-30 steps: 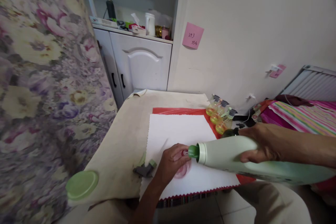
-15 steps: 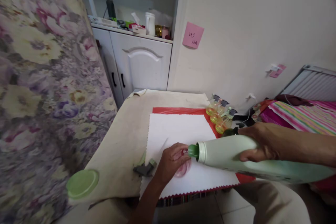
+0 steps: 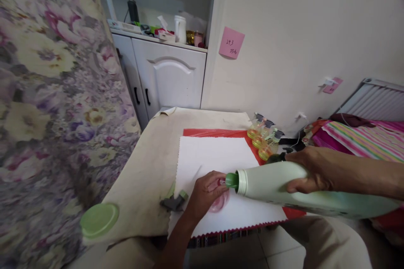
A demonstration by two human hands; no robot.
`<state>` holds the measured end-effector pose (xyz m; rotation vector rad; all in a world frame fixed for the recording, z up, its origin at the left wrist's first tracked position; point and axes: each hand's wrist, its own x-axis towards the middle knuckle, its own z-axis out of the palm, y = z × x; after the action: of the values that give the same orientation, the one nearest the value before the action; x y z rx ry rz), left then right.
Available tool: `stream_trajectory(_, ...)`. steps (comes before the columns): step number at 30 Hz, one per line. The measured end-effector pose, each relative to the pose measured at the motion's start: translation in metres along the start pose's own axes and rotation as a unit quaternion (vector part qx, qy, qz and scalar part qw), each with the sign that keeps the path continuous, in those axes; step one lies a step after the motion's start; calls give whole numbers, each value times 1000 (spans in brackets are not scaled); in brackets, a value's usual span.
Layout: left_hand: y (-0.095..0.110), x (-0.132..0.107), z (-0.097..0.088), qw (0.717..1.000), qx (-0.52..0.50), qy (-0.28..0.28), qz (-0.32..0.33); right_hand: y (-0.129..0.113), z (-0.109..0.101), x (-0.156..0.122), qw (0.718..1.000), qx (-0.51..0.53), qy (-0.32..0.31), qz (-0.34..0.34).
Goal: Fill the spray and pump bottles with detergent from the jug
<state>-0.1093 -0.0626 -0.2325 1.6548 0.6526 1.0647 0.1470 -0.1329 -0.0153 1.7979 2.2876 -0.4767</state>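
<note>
My right hand (image 3: 312, 172) grips a large pale green bottle (image 3: 271, 180) that lies tilted nearly level. Its dark green pouring spout (image 3: 232, 180) points left, right at the mouth of a small clear pink bottle (image 3: 219, 202). My left hand (image 3: 206, 193) is closed around the neck of that pink bottle, which stands on a white sheet (image 3: 217, 151). Whether liquid is flowing cannot be made out. Left of my left forearm lies a grey and green spray head (image 3: 174, 201), and a thin clear tube (image 3: 198, 171) rests on the sheet.
Several spray bottles with yellow liquid (image 3: 265, 136) stand at the table's back right corner. A round green cap (image 3: 99, 220) sits at the front left. Red plastic (image 3: 214, 133) shows beneath the white sheet. A floral curtain (image 3: 63, 92) hangs at left; a white cabinet (image 3: 173, 75) stands behind.
Almost nothing differs. The large green bottle's rear end sits very slightly higher; both hands keep their places.
</note>
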Motion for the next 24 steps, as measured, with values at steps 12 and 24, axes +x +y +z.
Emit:
stream_trajectory(12,0,0,0,1000,2,3,4,-1,-2,0,1000,3,-4,-3)
stream_trajectory(24,0,0,0,1000,-3,-1,-9,1,0,2,1000,-11,11,-9)
